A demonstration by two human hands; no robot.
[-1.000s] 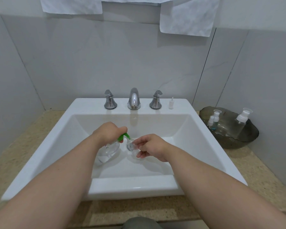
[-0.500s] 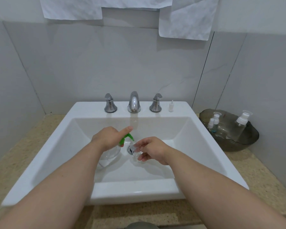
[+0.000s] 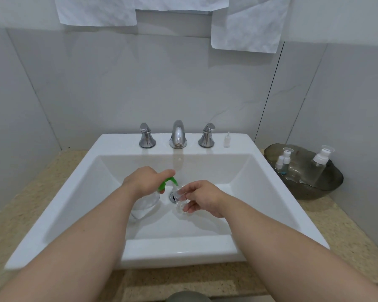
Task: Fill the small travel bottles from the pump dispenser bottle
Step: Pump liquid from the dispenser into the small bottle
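- Left hand [image 3: 143, 182] wraps the pump dispenser bottle [image 3: 145, 202], forefinger on its green pump head [image 3: 167, 183], over the sink [image 3: 271, 192].
- Right hand [image 3: 202, 198] pinches a small travel bottle [image 3: 179, 196] under the nozzle.
- Clear plastic, likely light and slippery; best held at mid-body.

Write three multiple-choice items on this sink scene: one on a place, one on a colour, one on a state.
1. Where does the loose white pump insert stand?
A. on the sink's back ledge, right of the taps
B. in the grey bowl
C. in the basin

2. What colour is the pump head of the dispenser bottle?
A. white
B. green
C. blue

3. How is the small travel bottle held?
A. capped
B. standing alone
C. open, in the right hand, under the nozzle

Answers: 1 A, it stands beside the right tap handle. 2 B, green shows under the left hand. 3 C, no cap shows.
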